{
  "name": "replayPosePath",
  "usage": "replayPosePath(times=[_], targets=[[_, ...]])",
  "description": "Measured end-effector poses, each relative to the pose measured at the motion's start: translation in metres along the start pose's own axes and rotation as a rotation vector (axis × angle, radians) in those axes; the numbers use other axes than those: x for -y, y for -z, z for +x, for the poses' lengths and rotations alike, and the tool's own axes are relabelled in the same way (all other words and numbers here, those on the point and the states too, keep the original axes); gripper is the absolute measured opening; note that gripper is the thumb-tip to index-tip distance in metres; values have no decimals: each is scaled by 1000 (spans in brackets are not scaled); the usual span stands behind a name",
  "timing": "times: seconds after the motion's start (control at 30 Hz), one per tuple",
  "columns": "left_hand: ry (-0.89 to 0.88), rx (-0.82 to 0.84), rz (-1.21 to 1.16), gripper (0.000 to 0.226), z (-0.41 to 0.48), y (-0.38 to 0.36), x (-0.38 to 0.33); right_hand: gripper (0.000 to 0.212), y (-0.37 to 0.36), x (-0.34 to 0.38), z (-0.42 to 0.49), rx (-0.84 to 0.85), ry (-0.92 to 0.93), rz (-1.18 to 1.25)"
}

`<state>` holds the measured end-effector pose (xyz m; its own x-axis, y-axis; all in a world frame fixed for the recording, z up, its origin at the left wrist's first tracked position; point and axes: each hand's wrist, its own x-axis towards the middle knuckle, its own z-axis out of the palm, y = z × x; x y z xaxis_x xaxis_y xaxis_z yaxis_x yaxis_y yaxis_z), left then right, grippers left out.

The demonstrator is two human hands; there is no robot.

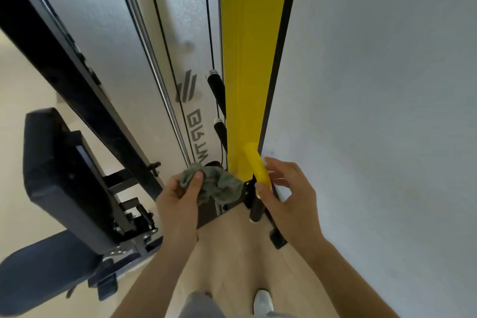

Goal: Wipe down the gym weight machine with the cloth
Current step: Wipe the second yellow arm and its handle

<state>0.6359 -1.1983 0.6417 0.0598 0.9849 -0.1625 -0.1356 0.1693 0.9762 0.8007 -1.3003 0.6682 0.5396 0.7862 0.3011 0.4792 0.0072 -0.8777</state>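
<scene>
The left hand (178,197) is pinching a bunched grey-green cloth (215,184) between its thumb and curled fingers (198,177), holding it just left of the yellow upright (247,64) of the weight machine, near its foot. The right hand (286,188) is closing loosely around the curved yellow handle (258,165), thumb lying on its near face and fingers curling behind it (how firmly they are gripping I cannot tell). The likely trouble from here: the cloth is wadded so tightly that only a small patch would be touching the metal, leaving streaks or missed strips; trailing folds could also be snagging on the black cables (211,41) or the spring-like part just below the cloth. If the handle is pivoting under the right hand, it could be swinging toward the fingers. Much is hard to make out: the machine's base is hiding behind both hands, the top is running out of view, the padded seat (64,183) at the left is blurring, and the black grip (256,210) below the handle is partly covered.
</scene>
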Motion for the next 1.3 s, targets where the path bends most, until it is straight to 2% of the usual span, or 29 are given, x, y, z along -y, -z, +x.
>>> replayPosePath(times=[0.17,0.33,0.43,0.53,0.6,0.67,0.8,0.97,1.13,1.3], targets=[[1,145,-122,25,24,-9,-23,35,-14,6,15,-32,-63,-20],[-47,418,-178,29,40,-25,-36,31,-23,12,13,-121,-98,-34],[-97,506,-80,27,47,-29,-29,29,-32,13,9,-204,-106,-78],[-275,552,80,15,54,-31,-16,32,-38,11,4,-257,-128,-91],[-328,563,122,25,56,-32,-5,33,-41,9,3,-273,-158,-51],[-307,554,155,33,58,-34,6,33,-42,11,2,-291,-188,-13],[-234,561,293,30,70,-34,34,34,-43,19,1,-335,-263,83],[-101,604,351,24,79,-34,49,34,-45,21,3,-356,-316,162],[-29,563,234,15,78,-37,33,32,-46,24,4,-357,-335,189],[-101,561,69,17,74,-41,-8,30,-54,27,6,-384,-308,181]])
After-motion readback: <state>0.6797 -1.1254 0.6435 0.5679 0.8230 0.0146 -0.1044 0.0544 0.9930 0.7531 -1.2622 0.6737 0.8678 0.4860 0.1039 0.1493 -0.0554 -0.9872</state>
